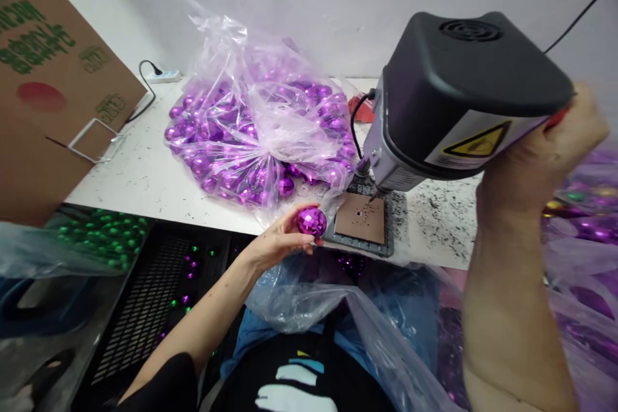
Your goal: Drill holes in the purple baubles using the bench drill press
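Observation:
Between the thumb and fingers of my left hand [282,238] is a shiny purple faceted ball [311,222], held just off the table's front edge. Right beside it lies a square brown board [355,222] with a small dark hole, on the base plate of a small bench drill press [463,96]. The drill's tip points down over the board. My right hand [545,141] is closed at the right side of the black drill housing, around its handle; a bit of red shows there, and most of the handle and the fingertips are hidden.
A clear plastic bag [270,129] full of purple balls sits on the white table [145,174]. At left stands a cardboard box [53,71]. Below are a black crate [140,296] with a few small balls and a bag of green balls [99,238]. Dark shavings surround the drill base.

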`<state>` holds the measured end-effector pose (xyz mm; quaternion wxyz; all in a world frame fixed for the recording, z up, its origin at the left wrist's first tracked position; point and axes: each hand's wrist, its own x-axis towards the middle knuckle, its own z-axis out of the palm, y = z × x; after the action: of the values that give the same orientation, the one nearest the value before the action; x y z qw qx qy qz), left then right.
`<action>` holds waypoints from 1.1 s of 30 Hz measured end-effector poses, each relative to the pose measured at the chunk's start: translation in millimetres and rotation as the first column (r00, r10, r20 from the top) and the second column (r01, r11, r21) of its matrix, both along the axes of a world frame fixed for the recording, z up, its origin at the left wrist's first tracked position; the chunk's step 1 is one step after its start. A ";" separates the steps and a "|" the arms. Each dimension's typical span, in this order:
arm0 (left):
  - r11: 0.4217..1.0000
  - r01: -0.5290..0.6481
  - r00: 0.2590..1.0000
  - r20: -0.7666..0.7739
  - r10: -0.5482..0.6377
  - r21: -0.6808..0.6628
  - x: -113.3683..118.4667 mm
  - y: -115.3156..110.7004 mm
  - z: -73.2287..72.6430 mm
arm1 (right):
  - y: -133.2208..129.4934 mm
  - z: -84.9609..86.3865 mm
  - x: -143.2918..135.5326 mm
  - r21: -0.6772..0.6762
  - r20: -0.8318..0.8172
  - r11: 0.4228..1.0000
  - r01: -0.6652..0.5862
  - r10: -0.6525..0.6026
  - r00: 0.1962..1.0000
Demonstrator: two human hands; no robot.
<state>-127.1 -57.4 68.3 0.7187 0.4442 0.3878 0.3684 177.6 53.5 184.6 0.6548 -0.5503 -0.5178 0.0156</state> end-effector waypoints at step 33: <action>0.759 -0.073 0.795 -0.422 0.437 0.647 90.2 45.2 -51.8 | -17.1 9.9 -17.8 -0.038 -0.101 0.985 -0.169 0.165 0.981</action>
<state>-37.0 -12.2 16.5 0.3373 0.6744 0.4992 0.4269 159.8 36.3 194.5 0.6628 -0.5185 -0.5290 0.1094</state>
